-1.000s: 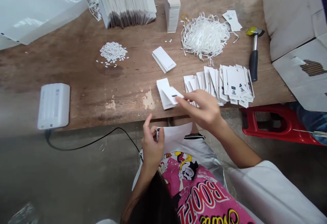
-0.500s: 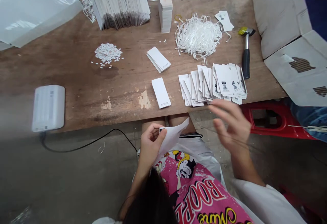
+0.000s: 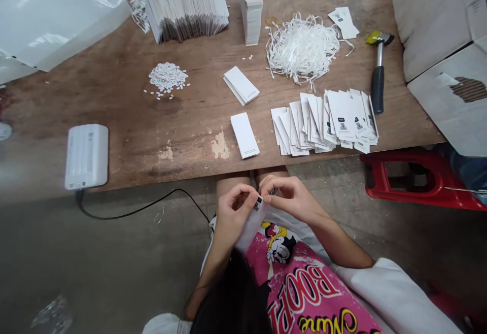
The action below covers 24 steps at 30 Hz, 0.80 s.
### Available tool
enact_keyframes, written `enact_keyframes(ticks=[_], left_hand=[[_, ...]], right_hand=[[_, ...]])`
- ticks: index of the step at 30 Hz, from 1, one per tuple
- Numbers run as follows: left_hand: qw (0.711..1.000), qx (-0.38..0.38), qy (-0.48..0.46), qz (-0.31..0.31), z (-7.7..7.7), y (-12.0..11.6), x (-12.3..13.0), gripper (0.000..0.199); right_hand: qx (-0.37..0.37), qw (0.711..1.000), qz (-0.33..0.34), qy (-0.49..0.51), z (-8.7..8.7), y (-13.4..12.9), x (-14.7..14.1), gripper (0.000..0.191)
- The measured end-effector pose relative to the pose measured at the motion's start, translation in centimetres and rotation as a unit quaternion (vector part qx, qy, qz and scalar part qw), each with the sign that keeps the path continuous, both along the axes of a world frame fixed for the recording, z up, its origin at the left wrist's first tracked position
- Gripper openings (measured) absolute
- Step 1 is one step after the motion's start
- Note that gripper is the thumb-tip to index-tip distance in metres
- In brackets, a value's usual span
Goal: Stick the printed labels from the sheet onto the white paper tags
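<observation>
Left hand: curled shut, pinching my white rectangular paper tag.
Right hand: fingertips closed on its top end.
Tag: over the lap, below the brown wooden table.
Risk: I'd say a slipped pinch drops it.

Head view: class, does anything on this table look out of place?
The hammer looks odd: a workshop tool lying on the table right beside the fanned card tags and loose white cords.

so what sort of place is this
Likely a small workshop hand-finishing tags: a worn wooden workbench holds fanned white printed card tags, a tangle of thin white cords and a heap of tiny white pieces.
</observation>
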State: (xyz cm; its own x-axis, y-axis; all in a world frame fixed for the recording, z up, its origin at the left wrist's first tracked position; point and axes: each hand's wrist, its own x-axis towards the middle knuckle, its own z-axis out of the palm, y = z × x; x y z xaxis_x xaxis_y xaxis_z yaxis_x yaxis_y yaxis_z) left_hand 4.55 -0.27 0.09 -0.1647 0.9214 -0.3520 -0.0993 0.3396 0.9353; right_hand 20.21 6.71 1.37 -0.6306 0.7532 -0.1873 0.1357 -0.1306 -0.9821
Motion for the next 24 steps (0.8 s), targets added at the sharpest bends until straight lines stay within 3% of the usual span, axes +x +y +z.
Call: enact_keyframes(ticks=[3, 8, 10, 13, 16, 19, 24], left_hand=[[0.999, -0.03, -0.045, 0.001, -0.2, -0.2, -0.1, 0.024], [0.997, -0.03, -0.067, 0.007, -0.4, -0.3, -0.2, 0.022], [0.998, -0.023, -0.051, 0.023, -0.4, -0.3, -0.1, 0.021], [0.998, -0.02, -0.014, 0.05, -0.2, -0.2, 0.2, 0.021], [0.997, -0.024, 0.01, 0.077, -0.2, -0.2, 0.5, 0.022], [0.995, -0.03, -0.014, 0.091, -0.3, -0.2, 0.5, 0.021], [0.989, -0.075, -0.101, 0.082, -0.4, 0.2, -0.3, 0.019]], right_hand=[[-0.038, 0.999, -0.021, 0.008, -0.7, -0.1, -0.3, 0.015], [-0.032, 0.998, -0.057, -0.015, -1.1, -1.0, -0.9, 0.013], [0.047, 0.991, -0.119, -0.032, -0.9, -1.7, -1.3, 0.006], [0.245, 0.942, -0.21, -0.094, -0.5, -2.9, -1.8, 0.005], [0.36, 0.898, -0.21, -0.139, -0.5, -3.9, -2.2, 0.012], [0.392, 0.885, -0.205, -0.148, -0.8, -4.3, -2.4, 0.015], [0.334, 0.929, -0.109, -0.117, -0.3, -3.2, -2.2, 0.012]])
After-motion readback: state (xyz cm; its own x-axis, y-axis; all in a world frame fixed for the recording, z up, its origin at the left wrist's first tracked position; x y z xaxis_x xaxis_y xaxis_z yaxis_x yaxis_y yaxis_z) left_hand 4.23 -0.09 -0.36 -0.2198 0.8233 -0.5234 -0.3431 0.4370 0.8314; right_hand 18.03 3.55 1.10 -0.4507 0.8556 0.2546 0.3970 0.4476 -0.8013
